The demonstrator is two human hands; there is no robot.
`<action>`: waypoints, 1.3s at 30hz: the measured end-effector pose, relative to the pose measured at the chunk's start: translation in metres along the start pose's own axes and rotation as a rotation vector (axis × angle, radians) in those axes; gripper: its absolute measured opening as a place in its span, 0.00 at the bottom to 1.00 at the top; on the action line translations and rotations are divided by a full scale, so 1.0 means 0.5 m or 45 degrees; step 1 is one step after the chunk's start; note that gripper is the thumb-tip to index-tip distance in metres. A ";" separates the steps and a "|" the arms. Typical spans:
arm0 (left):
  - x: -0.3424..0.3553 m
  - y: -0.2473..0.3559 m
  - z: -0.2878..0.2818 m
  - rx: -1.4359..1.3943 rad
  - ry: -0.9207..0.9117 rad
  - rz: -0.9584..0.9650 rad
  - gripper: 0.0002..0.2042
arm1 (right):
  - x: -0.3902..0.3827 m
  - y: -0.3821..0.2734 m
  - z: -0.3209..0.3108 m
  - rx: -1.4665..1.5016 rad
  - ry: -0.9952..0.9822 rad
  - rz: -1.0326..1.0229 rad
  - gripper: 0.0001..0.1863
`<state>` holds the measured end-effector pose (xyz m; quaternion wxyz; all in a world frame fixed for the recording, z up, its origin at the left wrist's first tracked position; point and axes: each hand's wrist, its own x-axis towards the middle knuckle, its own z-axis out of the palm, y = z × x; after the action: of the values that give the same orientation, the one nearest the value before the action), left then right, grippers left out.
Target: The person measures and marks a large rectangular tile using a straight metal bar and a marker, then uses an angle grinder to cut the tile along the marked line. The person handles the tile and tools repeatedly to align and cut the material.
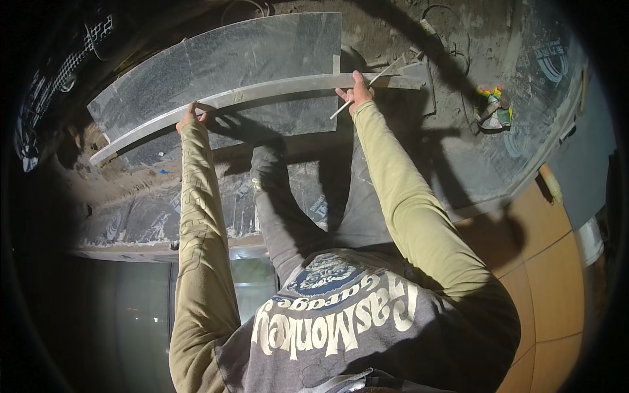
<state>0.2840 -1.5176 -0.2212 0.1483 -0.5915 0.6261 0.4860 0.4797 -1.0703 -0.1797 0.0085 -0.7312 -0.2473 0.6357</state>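
The left hand [190, 116] presses a long pale straightedge bar [262, 95] onto the dark speckled stone slab [216, 59], steadying it, while the right hand [357, 92], farther along the bar, has its grip clenched on a thin pencil-like rod [367, 86].

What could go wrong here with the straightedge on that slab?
1. The left hand only pins the straightedge with its fingertips near one end; it could slip while the right hand runs the thin rod along it, skewing the line.
2. The slab lies on loose sandy ground; it may rock under pressure.
3. Dim light and the arms' shadows on the slab could hide the mark.
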 end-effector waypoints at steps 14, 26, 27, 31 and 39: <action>-0.033 0.016 0.002 -0.028 0.020 0.131 0.26 | -0.037 -0.016 0.028 0.047 -0.060 -0.015 0.26; -0.103 0.089 -0.008 0.058 0.103 0.135 0.54 | 0.015 -0.027 -0.039 -0.234 -0.407 0.009 0.26; -0.040 0.081 -0.088 0.215 0.417 0.218 0.52 | 0.000 0.022 -0.026 -0.302 -0.446 0.066 0.31; -0.038 0.077 -0.083 0.176 0.450 0.227 0.54 | 0.048 0.000 -0.052 -0.329 -0.245 0.140 0.30; -0.055 0.098 -0.069 0.023 0.293 0.224 0.57 | 0.010 -0.017 -0.020 -0.247 -0.168 0.113 0.30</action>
<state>0.2609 -1.5366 -0.1624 0.0378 -0.5848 0.6927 0.4204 0.4863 -1.0579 -0.1798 -0.1066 -0.6954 -0.2751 0.6553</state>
